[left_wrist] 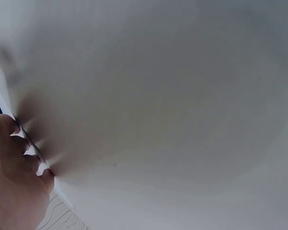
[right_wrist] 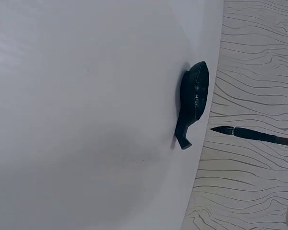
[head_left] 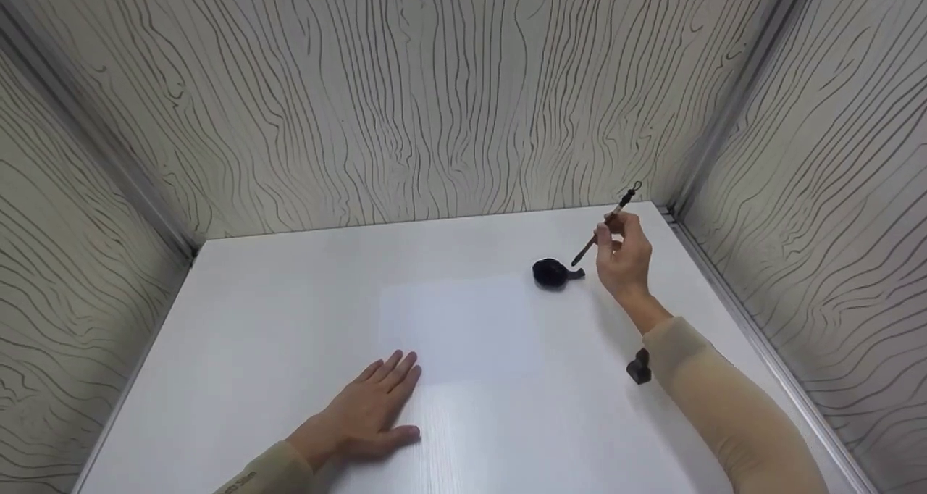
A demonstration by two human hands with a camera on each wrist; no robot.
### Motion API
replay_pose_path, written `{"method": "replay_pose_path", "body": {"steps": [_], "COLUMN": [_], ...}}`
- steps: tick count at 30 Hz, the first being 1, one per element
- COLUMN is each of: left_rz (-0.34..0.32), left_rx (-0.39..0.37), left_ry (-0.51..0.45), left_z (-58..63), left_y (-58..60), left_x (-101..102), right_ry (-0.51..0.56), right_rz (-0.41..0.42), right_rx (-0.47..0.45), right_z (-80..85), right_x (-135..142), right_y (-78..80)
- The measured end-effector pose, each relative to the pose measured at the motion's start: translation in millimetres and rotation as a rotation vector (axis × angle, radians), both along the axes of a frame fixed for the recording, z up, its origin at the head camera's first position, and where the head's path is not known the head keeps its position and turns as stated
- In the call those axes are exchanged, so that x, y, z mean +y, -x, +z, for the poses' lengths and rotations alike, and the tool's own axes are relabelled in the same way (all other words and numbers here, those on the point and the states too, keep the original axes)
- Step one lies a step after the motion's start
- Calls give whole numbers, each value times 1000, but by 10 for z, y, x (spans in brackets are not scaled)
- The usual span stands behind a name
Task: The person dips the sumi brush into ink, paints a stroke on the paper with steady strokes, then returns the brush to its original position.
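My right hand [head_left: 626, 255] pinches the shaft of an ink brush [head_left: 584, 250], held slanting above the table's far right. The brush's dark pointed tip [right_wrist: 222, 130] hovers near the stubby handle of a black ink dish [head_left: 550, 274]. Dark, glossy ink shows inside the dish in the right wrist view. A sheet of white paper [head_left: 471, 327] lies mid-table. At its lower left corner, my left hand [head_left: 373, 411] rests flat, palm down, fingers straight and thumb spread. The left wrist view shows the fingers [left_wrist: 47, 179] meeting the white surface.
A small black object [head_left: 639, 367] stands on the white table [head_left: 253, 320] beside the right sleeve. Wood-grain patterned panels [head_left: 434, 103] enclose the back and both sides, with metal strips [head_left: 724, 117] at the corners.
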State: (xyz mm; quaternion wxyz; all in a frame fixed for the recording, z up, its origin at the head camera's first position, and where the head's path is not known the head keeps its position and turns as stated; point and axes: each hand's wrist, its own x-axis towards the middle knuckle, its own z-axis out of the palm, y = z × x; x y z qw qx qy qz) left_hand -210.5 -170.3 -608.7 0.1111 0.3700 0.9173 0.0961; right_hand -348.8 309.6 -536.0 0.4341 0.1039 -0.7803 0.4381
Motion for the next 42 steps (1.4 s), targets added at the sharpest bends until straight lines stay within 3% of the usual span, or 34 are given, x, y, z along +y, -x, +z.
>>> {"method": "replay_pose_path", "body": {"steps": [9, 23, 34, 42], "left_rz": [-11, -12, -9, -16], "left_rx": [3, 15, 15, 3], "left_ry": [-7, 0, -6, -35], "left_z": [-7, -13, -2, 5], "left_y": [-15, -13, -2, -22], "left_x": [-7, -24, -16, -22], "right_ry": [230, 397, 334, 249], "right_rz": [-43, -40, -72, -59], "right_rx": [-93, -190, -243, -210], "right_z": [-13, -158, -286, -306], "right_x": [-97, -212, -243, -210], "right_y": [51, 112, 132, 121]}}
